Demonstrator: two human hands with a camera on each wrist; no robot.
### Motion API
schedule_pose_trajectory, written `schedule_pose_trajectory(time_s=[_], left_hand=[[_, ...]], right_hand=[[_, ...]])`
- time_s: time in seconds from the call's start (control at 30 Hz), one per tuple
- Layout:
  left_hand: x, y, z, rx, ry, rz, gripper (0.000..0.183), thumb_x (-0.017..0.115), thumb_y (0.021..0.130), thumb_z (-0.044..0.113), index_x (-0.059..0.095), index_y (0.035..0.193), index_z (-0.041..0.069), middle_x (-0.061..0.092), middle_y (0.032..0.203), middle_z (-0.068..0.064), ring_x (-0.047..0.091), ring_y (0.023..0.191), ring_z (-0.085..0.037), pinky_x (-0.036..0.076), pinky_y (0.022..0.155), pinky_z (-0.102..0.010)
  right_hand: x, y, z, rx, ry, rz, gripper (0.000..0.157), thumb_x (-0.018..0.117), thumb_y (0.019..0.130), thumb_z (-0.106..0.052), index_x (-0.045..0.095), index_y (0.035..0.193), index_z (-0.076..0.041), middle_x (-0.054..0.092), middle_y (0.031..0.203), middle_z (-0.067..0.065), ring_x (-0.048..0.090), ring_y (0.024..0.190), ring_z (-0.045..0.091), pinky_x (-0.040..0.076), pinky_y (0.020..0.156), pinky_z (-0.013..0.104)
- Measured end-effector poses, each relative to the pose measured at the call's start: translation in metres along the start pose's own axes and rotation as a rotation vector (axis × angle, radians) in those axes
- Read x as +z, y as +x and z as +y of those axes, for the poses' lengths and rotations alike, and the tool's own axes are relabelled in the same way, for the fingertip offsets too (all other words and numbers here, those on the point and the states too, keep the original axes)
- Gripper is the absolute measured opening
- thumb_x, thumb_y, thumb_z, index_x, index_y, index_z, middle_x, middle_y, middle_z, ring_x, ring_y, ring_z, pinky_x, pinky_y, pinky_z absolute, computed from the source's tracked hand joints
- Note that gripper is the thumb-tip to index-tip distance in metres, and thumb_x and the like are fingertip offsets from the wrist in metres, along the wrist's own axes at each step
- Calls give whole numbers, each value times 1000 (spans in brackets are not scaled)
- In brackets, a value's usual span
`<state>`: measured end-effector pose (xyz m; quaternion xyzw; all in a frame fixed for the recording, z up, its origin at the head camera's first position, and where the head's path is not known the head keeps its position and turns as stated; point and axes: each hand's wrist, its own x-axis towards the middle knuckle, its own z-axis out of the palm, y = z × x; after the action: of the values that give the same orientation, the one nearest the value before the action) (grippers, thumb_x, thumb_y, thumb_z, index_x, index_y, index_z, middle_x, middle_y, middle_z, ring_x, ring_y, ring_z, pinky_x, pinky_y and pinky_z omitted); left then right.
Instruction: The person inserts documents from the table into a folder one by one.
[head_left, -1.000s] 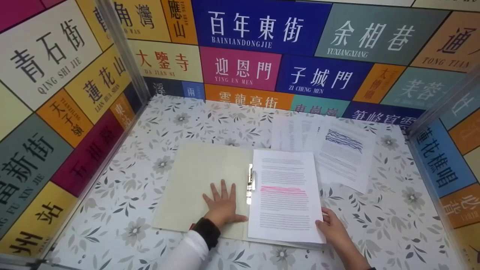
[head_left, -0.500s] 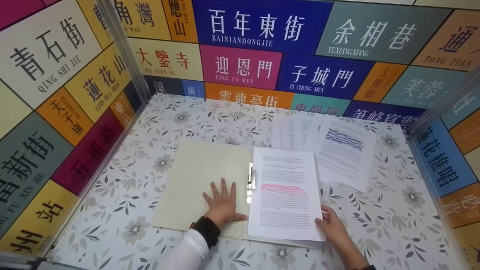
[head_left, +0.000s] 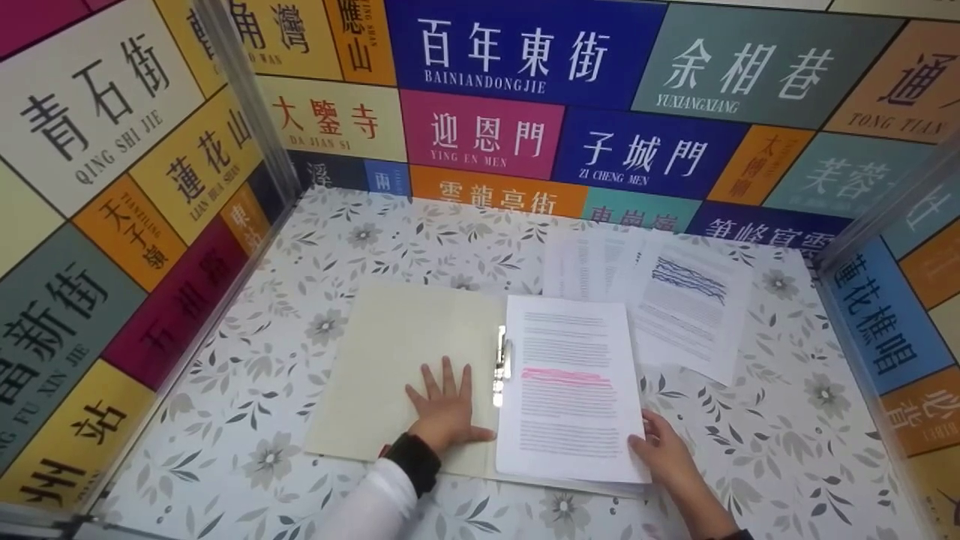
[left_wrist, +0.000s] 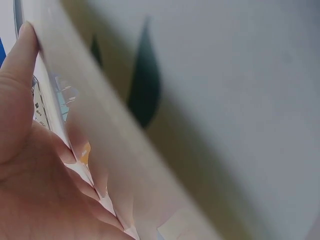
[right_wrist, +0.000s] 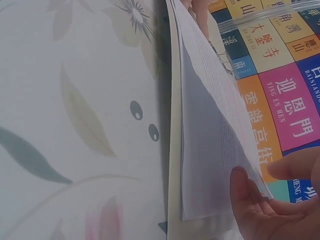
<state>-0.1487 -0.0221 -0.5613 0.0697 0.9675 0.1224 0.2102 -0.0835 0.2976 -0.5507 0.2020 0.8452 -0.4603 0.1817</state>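
A cream folder (head_left: 405,330) lies spread on the table with a metal lever clip (head_left: 499,367) along its spine. On its right side sits a stack of printed paper, whose top sheet (head_left: 568,337) has pink highlighter strokes across the middle. My left hand (head_left: 444,414) presses flat on the bare inside cover, fingers spread and thumb pointing to the spine. At the lower right corner of the stack, my right hand (head_left: 664,451) pinches the paper's edge between thumb and fingers. The right wrist view shows a sheet (right_wrist: 207,165) bowed up toward these fingers.
Loose printed sheets (head_left: 694,330) lie fanned behind and right of the folder, one with blue scribbled lines. The table (head_left: 247,375) has a floral leaf pattern. Colourful panels (head_left: 487,135) with Chinese lettering stand round the back and sides.
Little differs. The folder, its papers and my right hand sit very slightly higher in the head view than a second ago; my left hand stays spread in place.
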Motion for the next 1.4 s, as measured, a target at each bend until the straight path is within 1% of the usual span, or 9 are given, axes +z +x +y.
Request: schedule_pose_trajectory(time_s=[0.1, 0.23, 0.43, 0.57, 0.7, 0.83, 0.97, 1.17, 1.4], left_hand=[[0, 0, 0, 1, 1, 3, 122, 75, 65, 67, 14, 156, 13, -3, 161, -23, -6, 143, -55, 5, 106, -76], [-1, -1, 1, 0, 3, -1, 122, 75, 65, 67, 14, 156, 13, -3, 161, -22, -6, 143, -54, 5, 106, -76], [-1, -1, 1, -2, 14, 0, 122, 75, 66, 67, 14, 156, 12, -2, 161, -23, -5, 143, -54, 6, 106, -76], [-1, -1, 1, -6, 7, 0, 123, 76, 65, 67, 13, 156, 13, -3, 161, -22, -6, 143, -54, 6, 107, -76], [-1, -2, 1, -9, 13, 4, 123, 76, 65, 67, 14, 156, 13, -2, 161, -23, -5, 143, -55, 6, 106, -76], [-1, -2, 1, -4, 18, 16, 123, 75, 64, 69, 14, 156, 13, -2, 161, -23, -5, 143, -55, 7, 106, -76], [1, -1, 1, -2, 20, 18, 124, 74, 64, 70, 14, 156, 13, -1, 161, -24, -4, 142, -56, 7, 106, -77], [0, -1, 1, -3, 25, 14, 124, 74, 63, 70, 14, 156, 14, -2, 161, -23, -4, 142, -56, 7, 106, -77], [-1, 0, 1, -2, 18, 9, 122, 75, 65, 68, 15, 156, 13, -1, 161, -23, -4, 143, -55, 8, 106, -76]], right_hand=[[-1, 0, 0, 11, 9, -3, 63, 50, 97, -18, 22, 150, 2, 33, 146, 31, 31, 137, 48, 29, 111, 58], [-2, -2, -1, 15, 22, -6, 61, 49, 98, -19, 24, 150, 2, 33, 147, 28, 33, 136, 47, 34, 108, 57], [-6, -4, 1, -30, -3, 2, 59, 46, 98, -17, 26, 149, 5, 37, 143, 29, 40, 132, 46, 46, 99, 49], [-10, -4, 1, -54, -11, -2, 58, 44, 98, -17, 26, 148, 6, 38, 142, 30, 43, 129, 47, 51, 93, 45], [-17, -5, -2, -80, 16, 0, 57, 43, 99, -16, 24, 149, 5, 34, 145, 30, 38, 133, 47, 46, 100, 49], [-26, -5, -7, -125, 39, 24, 56, 44, 100, -14, 24, 149, 5, 33, 147, 31, 33, 136, 47, 37, 107, 56], [-40, -2, -15, -157, 49, 56, 54, 44, 100, -10, 24, 148, 6, 32, 147, 32, 33, 136, 47, 31, 110, 56], [-69, 2, -31, -179, 55, 90, 57, 42, 101, -11, 19, 150, 5, 27, 150, 31, 29, 139, 45, 30, 111, 55], [-100, 12, -47, -188, 87, 158, 60, 40, 102, -18, 14, 152, 3, 21, 154, 29, 26, 141, 44, 32, 109, 54]])
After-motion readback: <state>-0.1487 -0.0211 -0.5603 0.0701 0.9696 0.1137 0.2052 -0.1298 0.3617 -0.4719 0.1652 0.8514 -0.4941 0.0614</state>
